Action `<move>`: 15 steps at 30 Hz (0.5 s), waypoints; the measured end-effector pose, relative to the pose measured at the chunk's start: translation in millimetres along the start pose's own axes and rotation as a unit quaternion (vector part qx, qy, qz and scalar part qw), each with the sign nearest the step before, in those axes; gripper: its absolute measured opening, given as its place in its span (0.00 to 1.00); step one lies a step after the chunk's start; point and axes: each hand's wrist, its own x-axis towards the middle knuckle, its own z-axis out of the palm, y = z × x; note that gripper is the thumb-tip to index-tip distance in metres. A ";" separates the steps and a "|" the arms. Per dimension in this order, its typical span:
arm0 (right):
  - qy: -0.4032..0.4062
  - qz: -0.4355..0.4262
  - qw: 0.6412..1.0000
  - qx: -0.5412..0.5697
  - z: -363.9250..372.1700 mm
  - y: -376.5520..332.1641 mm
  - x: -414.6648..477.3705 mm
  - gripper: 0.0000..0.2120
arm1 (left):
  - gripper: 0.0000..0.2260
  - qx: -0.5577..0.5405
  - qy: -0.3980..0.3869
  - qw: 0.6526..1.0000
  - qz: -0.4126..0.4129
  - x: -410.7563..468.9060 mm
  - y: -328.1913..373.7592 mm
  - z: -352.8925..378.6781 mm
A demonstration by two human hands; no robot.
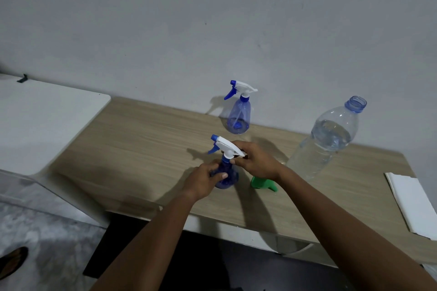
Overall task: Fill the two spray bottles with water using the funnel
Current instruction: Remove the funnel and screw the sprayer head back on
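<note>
A blue spray bottle [227, 178] stands near the middle of the wooden table [146, 139]. My left hand [203, 179] grips its body. My right hand [256, 160] pinches the rear of its white and blue trigger head [224, 146]. A second blue spray bottle [238, 116] stands farther back by the wall, trigger head on, and looks nearly empty. A green funnel [263, 184] lies on the table just right of the held bottle, partly hidden under my right wrist. A large clear water bottle [328, 139], uncapped and partly full, stands at the right.
A white folded cloth or paper [411, 205] lies at the table's right edge. A white surface [42, 120] adjoins the table on the left. The grey wall [212, 19] runs close behind the table. A foot shows on the floor at lower left.
</note>
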 end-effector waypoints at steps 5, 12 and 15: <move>0.004 0.002 1.000 -0.003 0.6 -0.3 -3.7 0.11 | 0.10 -0.020 0.002 1.000 -0.003 0.5 -2.1 1.5; -0.052 0.005 0.994 -0.100 -15.9 -17.4 1.5 0.11 | 0.14 -0.020 -0.005 1.000 0.001 -0.1 -2.6 1.2; -0.051 -0.010 0.986 -0.156 -21.9 -21.6 0.3 0.13 | 0.12 -0.015 -0.004 1.000 0.001 -0.7 -0.9 0.1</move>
